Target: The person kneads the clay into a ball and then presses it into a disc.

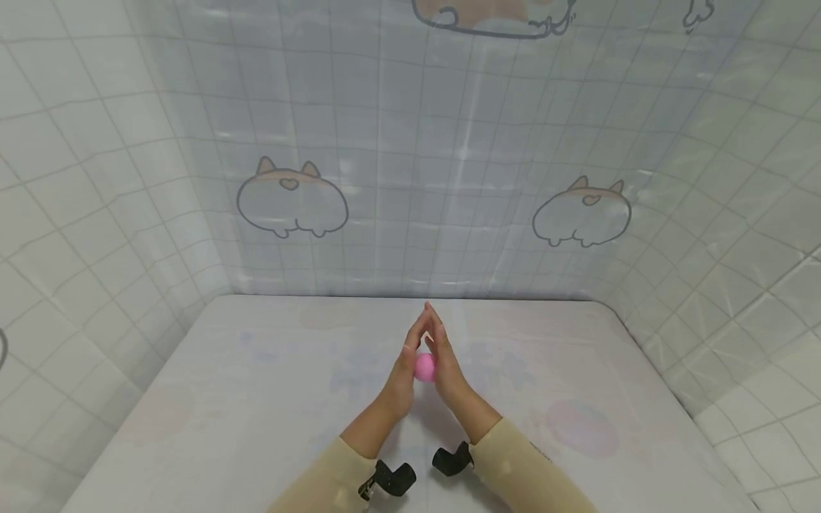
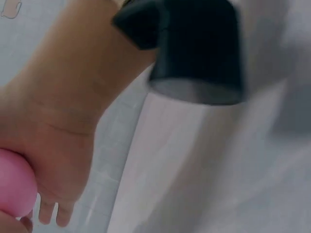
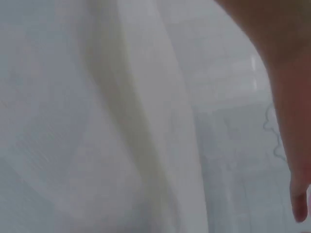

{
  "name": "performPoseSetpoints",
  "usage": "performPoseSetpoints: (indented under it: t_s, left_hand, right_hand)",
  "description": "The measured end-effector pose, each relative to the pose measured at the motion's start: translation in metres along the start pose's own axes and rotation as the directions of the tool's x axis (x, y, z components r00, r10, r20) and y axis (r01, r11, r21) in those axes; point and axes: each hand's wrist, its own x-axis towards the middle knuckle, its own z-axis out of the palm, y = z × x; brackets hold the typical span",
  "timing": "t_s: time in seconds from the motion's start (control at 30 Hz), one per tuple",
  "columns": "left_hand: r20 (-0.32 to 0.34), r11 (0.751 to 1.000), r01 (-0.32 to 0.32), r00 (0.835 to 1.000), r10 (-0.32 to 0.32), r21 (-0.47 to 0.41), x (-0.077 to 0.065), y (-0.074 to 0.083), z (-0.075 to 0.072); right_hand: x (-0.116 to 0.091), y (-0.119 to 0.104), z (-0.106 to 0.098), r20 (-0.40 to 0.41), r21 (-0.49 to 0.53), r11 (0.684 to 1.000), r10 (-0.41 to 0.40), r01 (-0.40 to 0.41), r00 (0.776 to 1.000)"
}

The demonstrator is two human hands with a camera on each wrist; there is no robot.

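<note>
A smooth pink ball (image 1: 425,368) is held between two palms over the middle of the white surface. My left hand (image 1: 400,374) presses on it from the left, and my right hand (image 1: 450,370) presses from the right. Both hands have their fingers extended, with the tips meeting in a point ahead of the ball. In the left wrist view the ball (image 2: 15,185) shows at the left edge against a palm. The right wrist view has part of a hand (image 3: 296,121) at its right edge, with only a sliver of pink beside it.
A pale table top (image 1: 256,413) with faint coloured patches lies under the hands. White grid-patterned sheeting (image 1: 417,235) with dog drawings rises behind and on both sides. Black devices (image 1: 399,479) sit at both wrists, over beige sleeves (image 1: 327,481).
</note>
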Motion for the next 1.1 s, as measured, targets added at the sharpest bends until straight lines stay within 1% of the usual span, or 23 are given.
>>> performPoseSetpoints:
  t_s: [0.17, 0.23, 0.33, 0.4, 0.47, 0.6, 0.7, 0.8, 0.93, 1.0, 1.1]
  left_hand:
    - [-0.114, 0.995, -0.002, 0.993, 0.013, 0.095, 0.005, 0.002, -0.002]
    - [-0.148, 0.992, 0.01, 0.989, 0.008, 0.122, 0.008, 0.001, -0.005]
    - [-0.19, 0.99, 0.033, 0.982, -0.006, 0.139, 0.011, -0.002, -0.01]
    - [-0.212, 0.987, 0.055, 0.977, -0.023, 0.149, 0.012, -0.004, -0.014]
    - [-0.229, 0.985, 0.072, 0.973, -0.034, 0.157, 0.012, -0.005, -0.016]
    - [-0.24, 0.981, 0.101, 0.969, -0.059, 0.168, 0.011, -0.009, -0.019]
    - [-0.23, 0.977, 0.112, 0.971, -0.068, 0.184, 0.01, -0.014, -0.019]
    - [-0.195, 0.973, 0.119, 0.978, -0.079, 0.2, 0.008, -0.015, -0.016]
    - [-0.121, 0.974, 0.115, 0.988, -0.092, 0.197, 0.005, -0.011, -0.01]
    - [-0.081, 0.98, 0.097, 0.993, -0.083, 0.176, 0.004, -0.009, -0.007]
    - [-0.028, 0.989, 0.051, 0.999, -0.047, 0.137, 0.003, -0.006, -0.003]
  right_hand:
    - [-0.01, -0.003, 0.008, 0.113, -0.007, 0.999, -0.046, 0.048, 0.993]
    - [-0.014, -0.006, 0.012, 0.16, 0.001, 0.997, -0.082, 0.083, 0.984]
    - [-0.018, -0.01, 0.017, 0.215, 0.01, 0.989, -0.145, 0.146, 0.966]
    - [-0.02, -0.013, 0.019, 0.229, 0.003, 0.984, -0.175, 0.179, 0.958]
    - [-0.022, -0.017, 0.02, 0.23, 0.005, 0.981, -0.188, 0.192, 0.955]
    - [-0.023, -0.025, 0.019, 0.219, 0.013, 0.983, -0.179, 0.181, 0.959]
    - [-0.019, -0.03, 0.017, 0.208, 0.02, 0.985, -0.173, 0.173, 0.963]
    - [-0.015, -0.035, 0.014, 0.176, 0.019, 0.984, -0.175, 0.174, 0.969]
    - [-0.008, -0.039, 0.011, 0.087, -0.022, 0.988, -0.152, 0.154, 0.985]
    - [-0.004, -0.041, 0.01, 0.037, -0.045, 0.992, -0.119, 0.121, 0.992]
    - [0.002, -0.04, 0.008, -0.025, -0.09, 0.994, -0.058, 0.056, 0.998]
